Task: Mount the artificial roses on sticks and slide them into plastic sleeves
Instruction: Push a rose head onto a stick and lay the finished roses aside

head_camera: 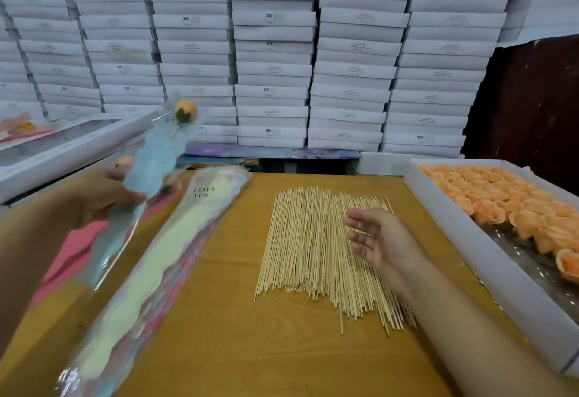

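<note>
Fingers (125, 197) round blue sleeve (150, 161), orange rose (185, 110) inside, blurred

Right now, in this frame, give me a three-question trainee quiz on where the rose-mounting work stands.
1. True or false: the left hand holds a sleeved rose.
2. Over what does the right hand hover, fingers relaxed? A) the tray of peach roses B) the pile of sticks C) the stack of sleeves
3. Fill in: the top sleeve in the stack reads "LOVE ___".

Key: 1 true; 2 B; 3 YOU.
</note>
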